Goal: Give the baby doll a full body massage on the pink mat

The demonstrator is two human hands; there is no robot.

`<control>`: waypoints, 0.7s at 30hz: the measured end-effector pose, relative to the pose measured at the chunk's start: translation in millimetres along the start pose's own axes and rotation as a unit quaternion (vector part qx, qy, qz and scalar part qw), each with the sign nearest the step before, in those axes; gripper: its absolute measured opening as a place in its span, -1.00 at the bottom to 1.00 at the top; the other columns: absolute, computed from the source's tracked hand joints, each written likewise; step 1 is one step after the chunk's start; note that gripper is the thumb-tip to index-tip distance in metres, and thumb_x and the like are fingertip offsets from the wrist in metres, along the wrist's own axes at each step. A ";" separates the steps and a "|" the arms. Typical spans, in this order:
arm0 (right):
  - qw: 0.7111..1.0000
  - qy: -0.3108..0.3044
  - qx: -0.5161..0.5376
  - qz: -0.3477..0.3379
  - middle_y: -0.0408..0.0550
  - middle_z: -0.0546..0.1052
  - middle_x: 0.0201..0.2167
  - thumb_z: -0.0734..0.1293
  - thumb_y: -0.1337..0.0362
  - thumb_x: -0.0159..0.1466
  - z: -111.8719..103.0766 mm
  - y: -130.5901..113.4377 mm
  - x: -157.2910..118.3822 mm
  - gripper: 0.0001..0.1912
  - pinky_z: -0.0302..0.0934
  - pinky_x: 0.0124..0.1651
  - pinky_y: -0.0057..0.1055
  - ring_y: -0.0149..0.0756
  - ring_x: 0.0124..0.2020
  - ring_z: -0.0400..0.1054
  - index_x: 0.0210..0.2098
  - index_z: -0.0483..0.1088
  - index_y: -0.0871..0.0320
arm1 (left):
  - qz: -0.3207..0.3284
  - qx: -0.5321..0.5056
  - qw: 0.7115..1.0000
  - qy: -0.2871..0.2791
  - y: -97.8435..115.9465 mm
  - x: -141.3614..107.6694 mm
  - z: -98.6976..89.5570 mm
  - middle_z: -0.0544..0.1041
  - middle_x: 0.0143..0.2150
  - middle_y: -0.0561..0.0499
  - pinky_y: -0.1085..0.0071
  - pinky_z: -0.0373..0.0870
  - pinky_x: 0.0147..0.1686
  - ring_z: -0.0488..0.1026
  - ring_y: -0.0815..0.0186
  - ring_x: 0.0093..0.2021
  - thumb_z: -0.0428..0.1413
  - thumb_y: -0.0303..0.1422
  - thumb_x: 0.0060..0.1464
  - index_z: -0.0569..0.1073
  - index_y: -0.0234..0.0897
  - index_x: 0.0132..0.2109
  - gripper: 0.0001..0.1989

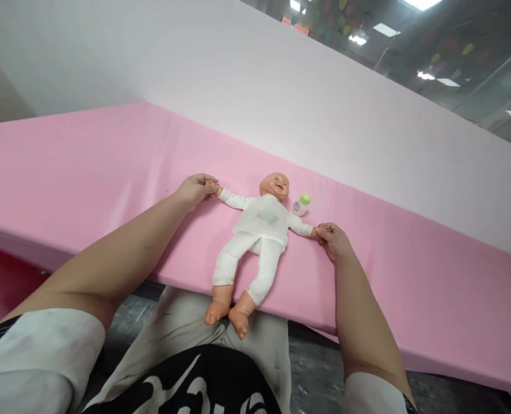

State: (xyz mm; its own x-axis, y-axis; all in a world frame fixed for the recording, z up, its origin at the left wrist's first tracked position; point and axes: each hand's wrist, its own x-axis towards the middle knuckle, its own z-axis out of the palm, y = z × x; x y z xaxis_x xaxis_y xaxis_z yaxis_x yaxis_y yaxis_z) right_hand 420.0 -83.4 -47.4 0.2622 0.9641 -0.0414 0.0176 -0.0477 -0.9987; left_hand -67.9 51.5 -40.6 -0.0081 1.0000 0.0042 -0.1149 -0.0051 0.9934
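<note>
A baby doll (262,221) in white clothing lies face up on the pink-covered table, arms stretched out to both sides. Its bare feet reach past the table's front edge. My left hand (198,190) is closed around the doll's hand on the left of the view. On the right, my right hand (334,238) pinches the doll's other hand between thumb and fingers. A small bottle (301,204) with a green cap lies beside the doll's head, above the arm on the right. A greyish patch marks the front of the doll's top.
The pink table cover (415,276) spreads to both sides. Behind it rises a white wall (238,75), with a glass pane (411,52) reflecting ceiling lights above. My legs (186,328) are close against the table's front edge, over a dark floor (316,368).
</note>
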 end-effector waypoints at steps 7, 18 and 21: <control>1.000 0.007 -0.015 -0.022 -0.25 0.41 -0.57 0.69 -0.07 -0.03 1.1 4.0 3.4 -0.48 0.09 -0.51 -0.45 -0.46 -0.58 0.18 -0.38 0.42 0.08 | -0.006 -0.005 1.000 0.012 2.0 -0.2 1.0 0.55 -0.47 -0.01 0.46 0.37 -0.53 0.43 0.39 -0.57 0.40 -0.36 -0.05 0.59 -0.32 -0.26 -0.79; 1.000 -0.007 0.003 -0.015 -0.11 0.58 -0.31 0.63 0.02 0.04 1.0 -2.5 -1.0 -0.53 0.22 -0.44 -0.41 -0.41 -0.48 0.29 -0.11 0.59 0.05 | -0.041 -0.007 0.999 0.030 6.7 -1.8 4.7 0.56 -0.41 -0.02 0.41 0.49 -0.43 0.47 0.37 -0.53 0.29 -0.55 0.03 0.59 -0.34 -0.03 -0.69; 0.998 -0.052 0.016 0.005 -0.08 0.62 -0.14 0.67 0.14 -0.02 -0.2 -8.7 -6.6 -0.39 0.29 -0.36 -0.40 -0.38 -0.38 0.37 0.01 0.58 0.01 | -0.038 -0.001 0.999 0.031 8.6 -4.2 6.2 0.55 -0.40 0.00 0.43 0.48 -0.43 0.47 0.38 -0.52 0.31 -0.57 -0.04 0.59 -0.33 -0.04 -0.65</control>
State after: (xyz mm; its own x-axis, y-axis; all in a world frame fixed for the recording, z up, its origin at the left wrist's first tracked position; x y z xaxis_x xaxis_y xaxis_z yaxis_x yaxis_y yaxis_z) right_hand 418.3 -89.4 -38.5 0.1597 0.9858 -0.0527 -0.0149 -0.0509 -0.9986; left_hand -62.7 47.4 -31.3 -0.0613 0.9951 -0.0778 -0.1190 0.0701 0.9904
